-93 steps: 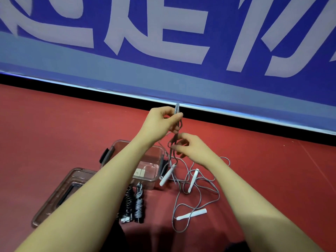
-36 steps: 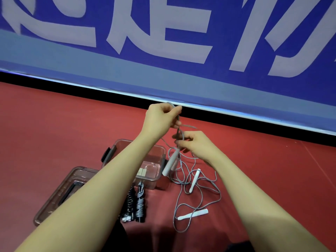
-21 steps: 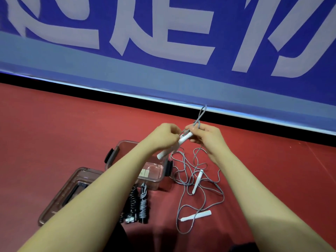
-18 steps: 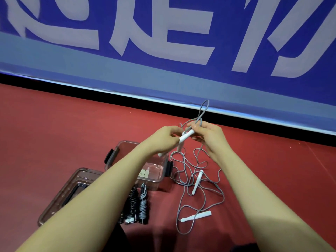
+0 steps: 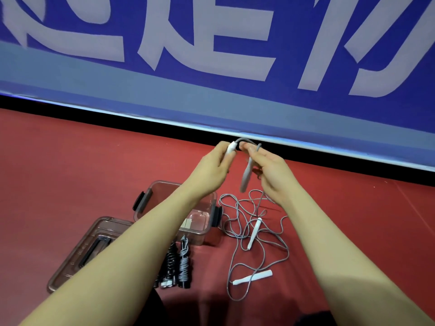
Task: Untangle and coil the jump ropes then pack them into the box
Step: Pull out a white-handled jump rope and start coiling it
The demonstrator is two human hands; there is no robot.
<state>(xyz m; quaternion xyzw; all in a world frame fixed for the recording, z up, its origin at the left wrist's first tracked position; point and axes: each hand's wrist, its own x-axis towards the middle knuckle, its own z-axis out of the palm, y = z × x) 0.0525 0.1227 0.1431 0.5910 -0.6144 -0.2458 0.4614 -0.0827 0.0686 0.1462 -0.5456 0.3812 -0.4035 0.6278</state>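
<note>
From the head camera, the grey jump rope (image 5: 256,234) is a thin cord lying in loose, crossing loops on the red floor (image 5: 70,165), just right of the clear box (image 5: 207,228). Part of it is lifted above the box between both hands, arching from one raised white handle to another.

The left hand (image 5: 211,168) is raised beyond the box, its fingers curled round a white handle (image 5: 230,149) near its tip. The right hand (image 5: 270,170) is level with it and close beside it, thumb and fingers pinching the cord where it meets a second white handle (image 5: 246,175), which hangs downward, blurred. Both forearms reach forward, the left one crossing over the box.

Four white handles show: two at the hands and two on the floor, one (image 5: 255,231) among the loops right of the box and one (image 5: 254,277) nearer the person. Two coiled ropes lie side by side nearer than the box, a black one (image 5: 170,264) and a grey one (image 5: 184,264). One box stands open; one clear lid (image 5: 77,255) lies flat to its left.
</note>
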